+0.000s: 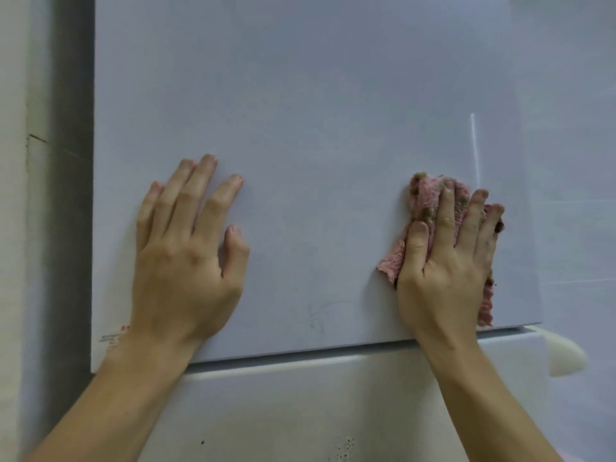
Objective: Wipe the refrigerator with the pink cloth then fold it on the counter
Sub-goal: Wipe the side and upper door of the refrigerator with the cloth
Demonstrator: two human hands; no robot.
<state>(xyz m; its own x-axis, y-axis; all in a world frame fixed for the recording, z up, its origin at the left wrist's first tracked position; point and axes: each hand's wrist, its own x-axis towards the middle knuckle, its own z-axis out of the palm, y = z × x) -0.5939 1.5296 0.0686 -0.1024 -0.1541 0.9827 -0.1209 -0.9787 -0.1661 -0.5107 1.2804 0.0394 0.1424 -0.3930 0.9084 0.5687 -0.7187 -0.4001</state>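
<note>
Backdrop: pale wall on the left, with a dark shadowed gap between it and the appliance.
Refrigerator: its upper door fills most of the view, a smooth, pale blue-grey front.
Lower door: white lower door just under the upper one, with a thin seam between them.
Left hand: flat on the upper door near its left side. Grip apart, fingers straight and slightly spread, holding nothing.
Right hand: flat on the cloth near the door's lower right corner. Grip apart, with straight fingers and thumb pressing the cloth to the door.
Pink cloth: crumpled between the right palm and the upper door. It shows above the fingertips, left of the thumb and below the little-finger side, with brownish-green stains.
Sticker: small red-and-grey print at the upper door's lower left corner, partly behind the left wrist.
Specks: dark spots on the lower door.
</note>
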